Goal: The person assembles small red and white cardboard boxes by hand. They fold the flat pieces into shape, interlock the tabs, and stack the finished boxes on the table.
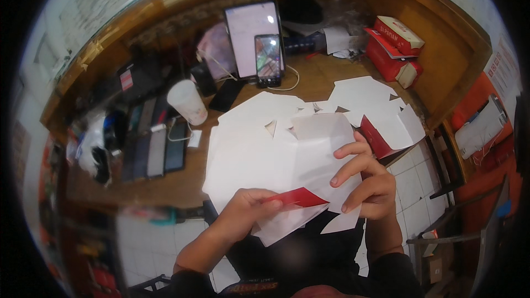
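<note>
A paper box blank (320, 154), white inside and red outside, is held partly folded over my lap at the desk's front edge. My left hand (243, 212) pinches its near flap, where the red outer face shows, between thumb and fingers. My right hand (367, 179) grips the right side, its fingers curled over the white panel and the thumb hidden. Under and behind it lie more flat white blanks (243, 149). To the right of my right hand, another blank (406, 127) has a raised wall and a red side.
A phone (268, 60) leans on a tablet (237, 33) at the back. A white paper cup (187, 102) stands left, beside several dark phones or cases (157, 143). Folded red boxes (392, 49) are stacked back right. A metal-framed chair (469, 232) stands on the tiled floor.
</note>
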`<state>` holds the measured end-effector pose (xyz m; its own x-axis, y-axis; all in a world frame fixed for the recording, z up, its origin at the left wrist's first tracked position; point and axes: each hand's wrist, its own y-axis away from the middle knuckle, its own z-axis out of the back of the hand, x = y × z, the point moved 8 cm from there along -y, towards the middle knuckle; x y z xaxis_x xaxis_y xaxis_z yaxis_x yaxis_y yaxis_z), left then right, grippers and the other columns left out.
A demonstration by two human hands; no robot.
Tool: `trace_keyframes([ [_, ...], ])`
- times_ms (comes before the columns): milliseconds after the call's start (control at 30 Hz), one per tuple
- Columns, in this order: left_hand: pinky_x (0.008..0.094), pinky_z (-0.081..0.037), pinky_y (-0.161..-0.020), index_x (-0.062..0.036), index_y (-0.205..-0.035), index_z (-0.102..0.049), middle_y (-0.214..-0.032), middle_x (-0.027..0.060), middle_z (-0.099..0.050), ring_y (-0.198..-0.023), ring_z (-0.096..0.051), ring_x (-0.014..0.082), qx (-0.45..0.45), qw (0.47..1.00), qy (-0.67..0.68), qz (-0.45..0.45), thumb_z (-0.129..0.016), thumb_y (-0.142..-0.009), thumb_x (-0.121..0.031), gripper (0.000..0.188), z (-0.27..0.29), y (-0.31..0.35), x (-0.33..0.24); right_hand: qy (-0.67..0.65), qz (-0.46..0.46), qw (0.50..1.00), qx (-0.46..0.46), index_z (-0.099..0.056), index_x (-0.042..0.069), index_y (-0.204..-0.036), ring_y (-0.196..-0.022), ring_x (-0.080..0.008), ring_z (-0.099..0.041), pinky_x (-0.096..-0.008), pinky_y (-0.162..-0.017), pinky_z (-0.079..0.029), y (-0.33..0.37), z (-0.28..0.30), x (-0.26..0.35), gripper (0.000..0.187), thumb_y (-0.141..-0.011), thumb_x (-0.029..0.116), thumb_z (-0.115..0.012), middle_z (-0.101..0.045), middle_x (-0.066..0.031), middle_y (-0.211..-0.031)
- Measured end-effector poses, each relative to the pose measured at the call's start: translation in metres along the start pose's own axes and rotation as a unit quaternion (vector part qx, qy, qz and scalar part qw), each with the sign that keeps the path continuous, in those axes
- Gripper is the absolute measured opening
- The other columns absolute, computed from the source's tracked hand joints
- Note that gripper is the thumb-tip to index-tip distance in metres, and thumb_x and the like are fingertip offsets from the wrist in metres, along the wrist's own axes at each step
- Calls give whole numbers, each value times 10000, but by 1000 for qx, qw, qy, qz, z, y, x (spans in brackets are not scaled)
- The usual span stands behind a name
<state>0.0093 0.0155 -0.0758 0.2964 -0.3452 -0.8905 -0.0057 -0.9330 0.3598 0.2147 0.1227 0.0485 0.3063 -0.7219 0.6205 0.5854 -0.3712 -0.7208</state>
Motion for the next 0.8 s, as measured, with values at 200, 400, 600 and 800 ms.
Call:
trace_keyframes([
  [200,267,-562,-787,45,-1138,-726,-991,134,-766,-851,-695,126,-41,996,19,-76,-757,-957,-127,252,-4,1,-24,194,-47,980,-13,-776,200,-886,-1334,-334,-529,-569,-1223,-90,-23,-33,15,147,-762,183,-854,-728,-42,-1199],
  [400,268,-550,-783,14,-1064,-757,-968,104,-774,-838,-694,120,-99,972,-136,-163,-756,-950,-108,167,-16,16,-58,230,-71,959,148,-792,209,-1050,-1456,-347,-384,-606,-1213,-51,-24,-58,0,192,-870,274,-781,-566,-94,-1459],
  [600,327,-506,-776,-95,-1057,-792,-932,43,-775,-839,-702,174,-49,742,-479,-468,-812,-874,-161,196,-57,46,-92,-12,-127,975,-182,-461,64,-1539,-1553,-366,-258,-553,-1230,-204,-3,7,-32,822,-922,569,-661,-301,-216,-1664],
  [800,366,-465,-838,-163,-1138,-782,-1229,0,-739,-1041,-668,205,86,591,-596,-537,-803,-848,-181,291,-83,51,-78,-253,-323,898,-161,-440,-56,-1502,-1303,-272,-573,-369,-1082,-470,28,43,-73,744,-895,295,-691,-580,-197,-1409],
])
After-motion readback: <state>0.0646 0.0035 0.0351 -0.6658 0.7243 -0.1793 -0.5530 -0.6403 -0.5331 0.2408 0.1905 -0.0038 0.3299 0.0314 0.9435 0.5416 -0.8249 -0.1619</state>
